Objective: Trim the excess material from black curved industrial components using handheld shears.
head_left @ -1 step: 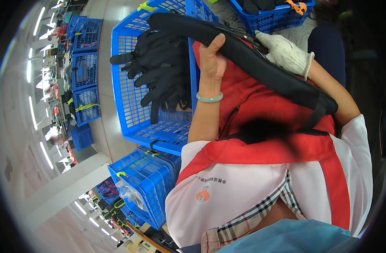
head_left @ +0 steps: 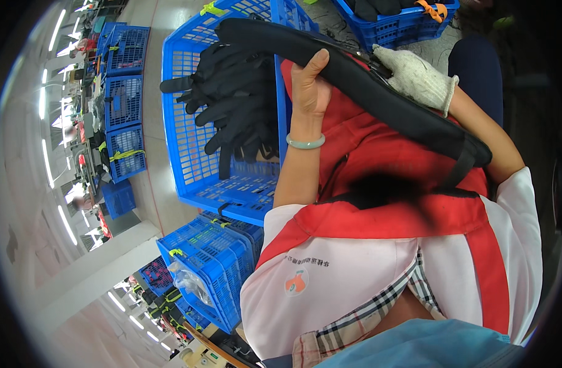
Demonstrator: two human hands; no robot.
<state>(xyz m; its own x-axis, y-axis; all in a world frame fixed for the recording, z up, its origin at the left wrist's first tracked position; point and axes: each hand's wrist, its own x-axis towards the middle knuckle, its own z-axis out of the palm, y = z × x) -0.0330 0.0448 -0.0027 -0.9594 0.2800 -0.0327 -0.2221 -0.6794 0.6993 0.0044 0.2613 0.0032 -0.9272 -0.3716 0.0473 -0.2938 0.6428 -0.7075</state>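
A long black padded strap stretches diagonally over my lap, from the blue crate's edge to my right forearm. My left hand, bare with a pale bangle at the wrist, grips it near its upper end, thumb on top and the other fingers hidden behind. At the strap's far edge is my right hand in a white knitted glove. Its fingers are closed around a small dark item that the strap partly covers; I cannot make out its kind. Beneath the strap lies my red apron.
Close on my left stands a large blue plastic crate holding a heap of black strap pieces. Another blue crate with black pieces is ahead. More blue crates are stacked at the lower left, and others line the far left.
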